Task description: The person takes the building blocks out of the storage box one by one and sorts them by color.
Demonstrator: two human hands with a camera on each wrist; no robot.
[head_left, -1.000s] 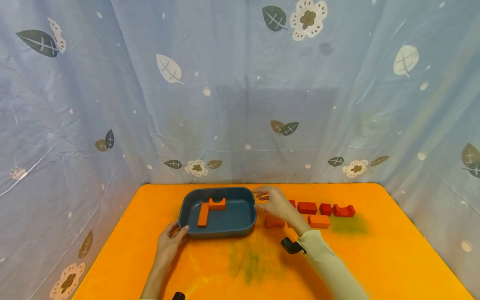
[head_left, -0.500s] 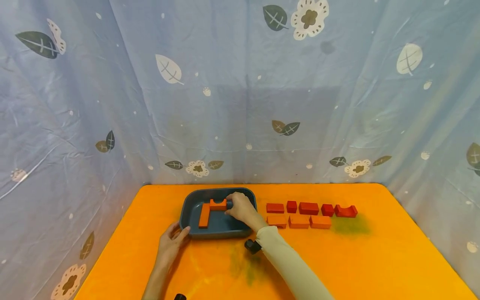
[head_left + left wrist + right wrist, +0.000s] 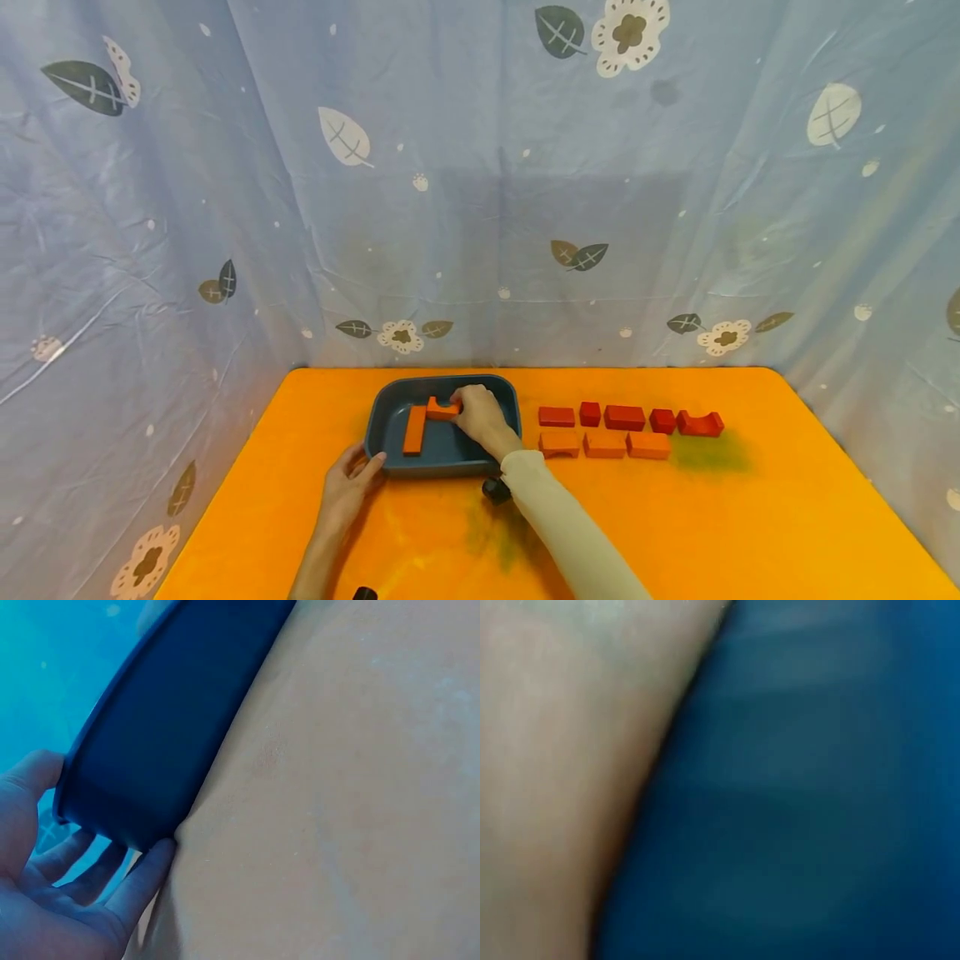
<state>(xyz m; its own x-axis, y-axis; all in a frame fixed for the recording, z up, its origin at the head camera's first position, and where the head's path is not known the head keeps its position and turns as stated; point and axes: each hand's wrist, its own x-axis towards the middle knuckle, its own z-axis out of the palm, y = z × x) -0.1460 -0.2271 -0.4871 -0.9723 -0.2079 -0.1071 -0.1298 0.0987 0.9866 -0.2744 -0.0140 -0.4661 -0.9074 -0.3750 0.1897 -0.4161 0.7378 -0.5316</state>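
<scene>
In the head view, a dark blue-grey tray [image 3: 446,472] stands on the table. My left hand [image 3: 347,487] holds its near left corner, thumb at the rim and fingers against the outer wall; the left wrist view shows this hand [image 3: 82,892] too. Inside the tray, my right hand [image 3: 483,421] pinches the right end of an orange toy block with a curved notch [image 3: 441,411]. To the left lies a long orange block [image 3: 414,431]. The right wrist view is blurred, with skin beside the blue tray, and the fingertips do not show there.
Right of the tray are two rows of blocks. The back row has several red ones, including a notched red block [image 3: 701,424] at its far end. In front are orange blocks [image 3: 604,444]. A patterned curtain [image 3: 480,208] hangs behind the yellow table [image 3: 420,542].
My right hand has moved left from the tray's right rim into the tray and taken hold of the notched orange block, which now sits slightly tilted. The left hand stays at its corner.
</scene>
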